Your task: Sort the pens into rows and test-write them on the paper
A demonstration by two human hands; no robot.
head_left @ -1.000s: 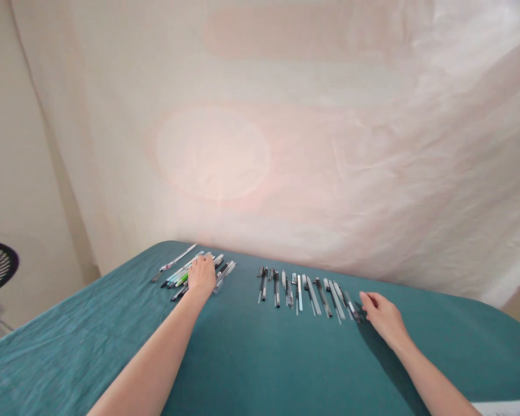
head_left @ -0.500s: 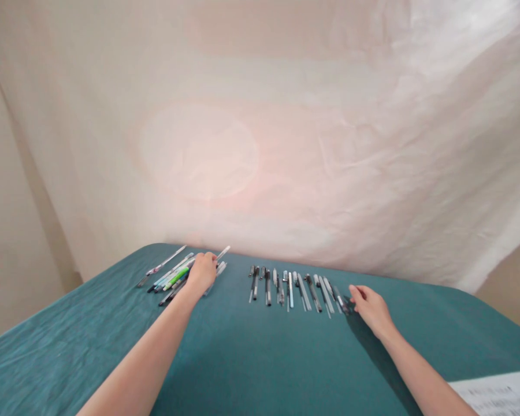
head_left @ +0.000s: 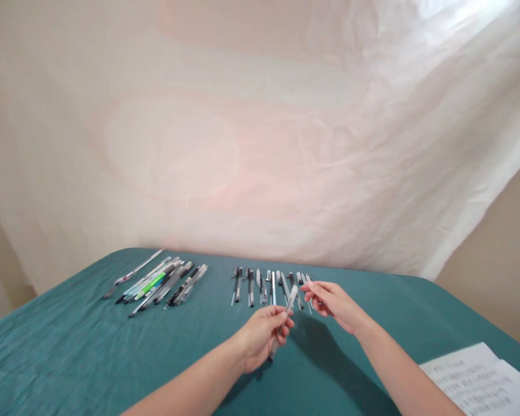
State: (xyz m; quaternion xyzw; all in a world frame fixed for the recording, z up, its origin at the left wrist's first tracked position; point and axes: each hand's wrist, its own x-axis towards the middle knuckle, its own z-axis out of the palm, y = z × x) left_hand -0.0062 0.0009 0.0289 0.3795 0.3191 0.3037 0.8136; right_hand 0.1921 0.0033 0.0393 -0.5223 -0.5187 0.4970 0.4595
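My left hand (head_left: 266, 332) is closed around a clear-barrelled pen (head_left: 292, 297), which it holds tilted above the table with the whitish end up and a dark end below. Close to that upper end is my right hand (head_left: 335, 303), its fingers loosely bent and apart, with nothing visible in them. Behind both hands runs a row of pens and thin loose parts (head_left: 251, 289), laid out side by side; my right hand hides part of the row's right end. At the left lies a loose pile of pens (head_left: 184, 283), with a bright green pen (head_left: 151, 285) among them.
A dark green cloth (head_left: 91, 358) covers the table. Printed white sheets (head_left: 472, 375) lie at the right front edge. A pale hanging sheet (head_left: 264, 144) rises behind the table's far edge.
My left hand has come from the pile to the front middle, bringing a pen with it. My right hand has moved left towards that pen. The view has shifted somewhat.
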